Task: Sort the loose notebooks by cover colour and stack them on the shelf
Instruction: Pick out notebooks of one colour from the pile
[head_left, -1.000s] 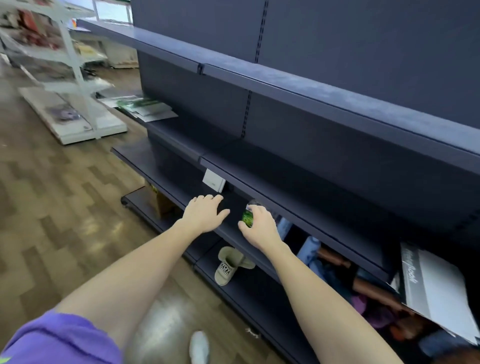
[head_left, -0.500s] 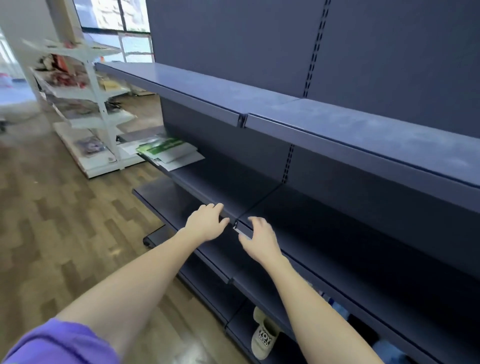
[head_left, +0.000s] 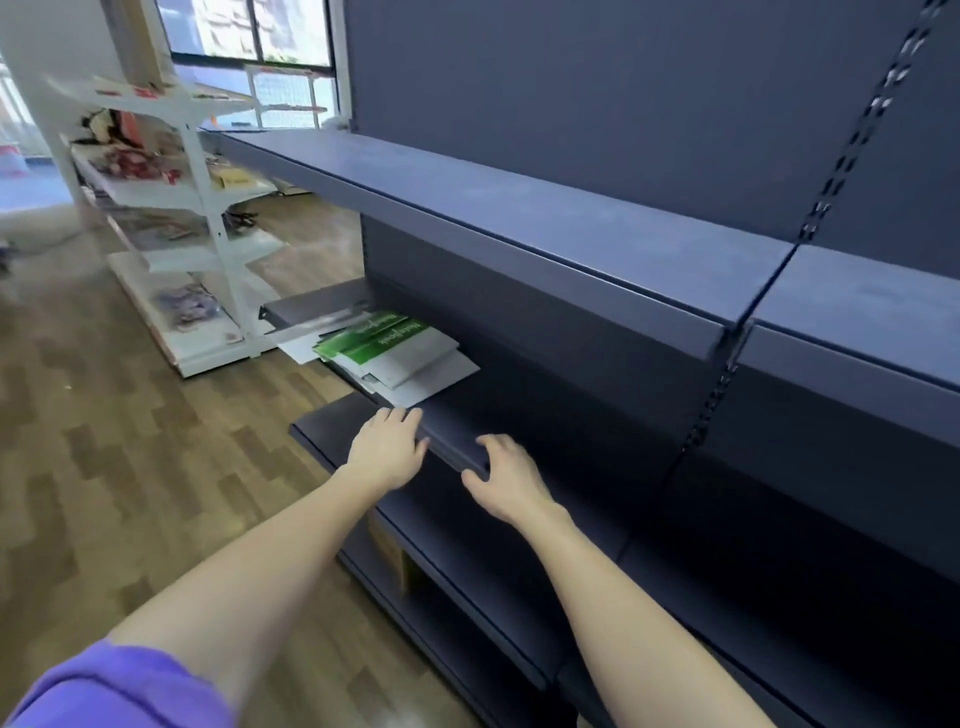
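Reaching toward shelf edge (head_left: 452, 447): left hand (head_left: 387, 452) and right hand (head_left: 506, 480) both empty, fingers relaxed. Notebooks (head_left: 395, 353) piled far left on shelf, overhanging. Risk: careless grab tips pile off.

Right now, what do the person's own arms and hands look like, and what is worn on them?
Both forearms are bare. The left hand and right hand wear no gloves, rings or watch. A purple sleeve covers the left upper arm.

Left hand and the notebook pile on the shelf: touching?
Cannot tell. In the head view the left hand reaches the shelf's front edge just below the notebook pile; its blurred fingertips end at the lowest cover's edge.
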